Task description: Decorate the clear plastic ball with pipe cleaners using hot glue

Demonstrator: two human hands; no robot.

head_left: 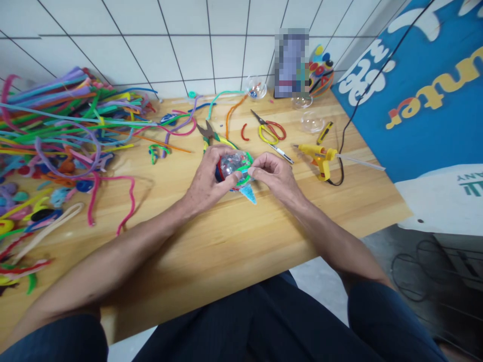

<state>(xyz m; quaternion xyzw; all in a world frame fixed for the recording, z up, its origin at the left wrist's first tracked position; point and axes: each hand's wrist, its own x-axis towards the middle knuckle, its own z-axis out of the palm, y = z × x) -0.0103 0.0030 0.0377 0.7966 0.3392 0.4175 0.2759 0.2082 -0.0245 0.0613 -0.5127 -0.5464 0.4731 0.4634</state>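
Well in from the wooden table's [211, 241] near edge, the left hand [206, 178] clasps the clear ball [228, 163] and the right hand [277, 175] pinches its green strip [248, 158], with pliers [210, 134] just beyond and the glue gun [320, 160] well apart.

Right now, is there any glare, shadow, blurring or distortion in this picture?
Head view throughout: highlights glint on the clear ball; soft shadow darkens the table beside the left forearm; lines between the wall tiles splay outward; an upright object behind is pixelated.
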